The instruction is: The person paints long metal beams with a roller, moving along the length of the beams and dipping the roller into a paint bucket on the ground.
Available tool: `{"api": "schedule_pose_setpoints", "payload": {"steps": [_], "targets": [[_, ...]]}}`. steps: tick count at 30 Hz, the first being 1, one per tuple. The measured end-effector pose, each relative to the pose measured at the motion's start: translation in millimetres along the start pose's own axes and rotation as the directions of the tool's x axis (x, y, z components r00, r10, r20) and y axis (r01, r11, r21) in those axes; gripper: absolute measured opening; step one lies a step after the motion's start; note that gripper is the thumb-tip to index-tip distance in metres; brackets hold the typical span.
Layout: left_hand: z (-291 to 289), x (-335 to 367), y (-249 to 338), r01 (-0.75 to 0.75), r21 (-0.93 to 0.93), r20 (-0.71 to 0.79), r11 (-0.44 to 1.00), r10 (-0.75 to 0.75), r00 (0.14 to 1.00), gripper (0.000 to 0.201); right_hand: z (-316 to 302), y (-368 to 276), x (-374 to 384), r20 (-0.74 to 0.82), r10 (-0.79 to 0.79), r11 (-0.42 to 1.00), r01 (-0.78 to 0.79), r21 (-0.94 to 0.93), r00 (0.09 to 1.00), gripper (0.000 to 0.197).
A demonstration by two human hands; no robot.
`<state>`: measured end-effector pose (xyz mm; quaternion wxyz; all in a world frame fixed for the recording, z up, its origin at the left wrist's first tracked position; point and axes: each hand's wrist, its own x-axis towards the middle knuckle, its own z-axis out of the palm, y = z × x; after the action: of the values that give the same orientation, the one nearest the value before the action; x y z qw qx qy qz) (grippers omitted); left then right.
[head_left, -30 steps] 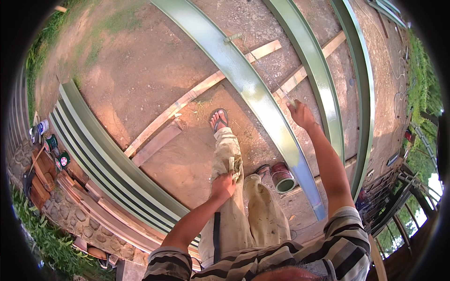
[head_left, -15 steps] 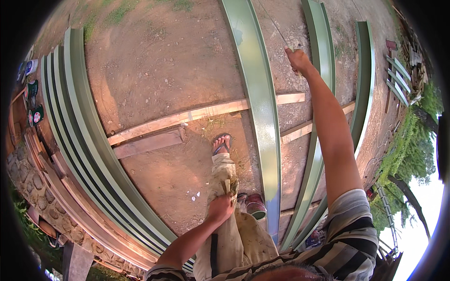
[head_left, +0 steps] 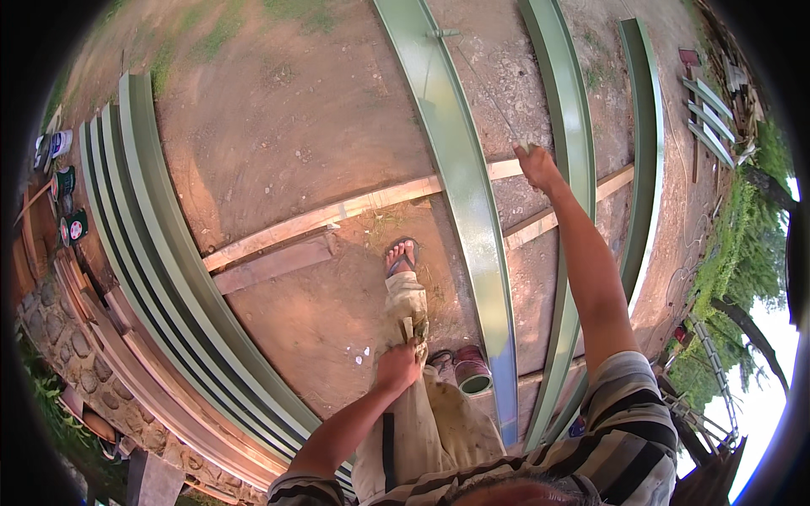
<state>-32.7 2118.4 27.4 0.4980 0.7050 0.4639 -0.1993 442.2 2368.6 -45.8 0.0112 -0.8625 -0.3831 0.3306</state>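
My right hand [head_left: 540, 169] is closed round the handle of a paint roller [head_left: 443, 34], stretched out ahead on the right. Its thin rod runs forward and left to the small roller head, which lies on the middle steel beam [head_left: 462, 181]. That beam is coated glossy green, with a bluish-grey stretch near me. Close to my knee, my left hand [head_left: 398, 367] is closed on a short pale stick-like thing [head_left: 408, 327], whose lower part is hidden by the fingers. A paint-smeared can [head_left: 472, 371] with green inside stands between my legs and the beam.
Two more green beams [head_left: 567, 110] [head_left: 643, 143] lie to the right, across wooden timbers [head_left: 337, 211]. Several green beams [head_left: 160, 194] are lined up on the left. Beyond them are paint cans [head_left: 74, 228], planks [head_left: 135, 363] and a stone wall [head_left: 84, 358].
My right hand has drawn back toward me. The roller head, out of sight before, now shows on the far part of the middle beam. My left hand stays by the knee.
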Motion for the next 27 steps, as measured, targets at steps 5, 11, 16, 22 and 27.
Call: {"api": "schedule_pose_setpoints", "payload": {"steps": [5,11,16,22,27], "targets": [[31.2,-13.7,-0.2,-0.045,0.116,0.038,0.992,0.041,0.998,0.042,29.5,150.1,-171.8,0.076,0.078,0.996,-0.073,-0.058,0.994,0.064],[101.3,-47.3,3.9,-0.042,0.35,0.098,0.936,0.008,0.995,0.044,93.5,306.9,-374.9,0.171,0.251,0.968,-0.251,-0.023,0.953,0.063],[183.3,-82.4,6.0,-0.129,0.561,0.158,0.818,0.046,0.986,0.04,157.5,424.8,-552.0,0.184,0.327,0.94,-0.339,0.041,0.927,0.064],[241.9,-136.9,47.2,-0.261,0.663,0.237,0.702,0.134,0.962,0.027,228.1,565.4,-767.0,0.161,0.382,0.913,-0.399,0.087,0.91,0.048],[279.5,-177.0,101.6,-0.367,0.616,0.424,0.697,0.099,0.9,0.035,253.4,647.6,-908.1,0.202,0.531,0.844,-0.536,-0.032,0.823,0.048]]}}
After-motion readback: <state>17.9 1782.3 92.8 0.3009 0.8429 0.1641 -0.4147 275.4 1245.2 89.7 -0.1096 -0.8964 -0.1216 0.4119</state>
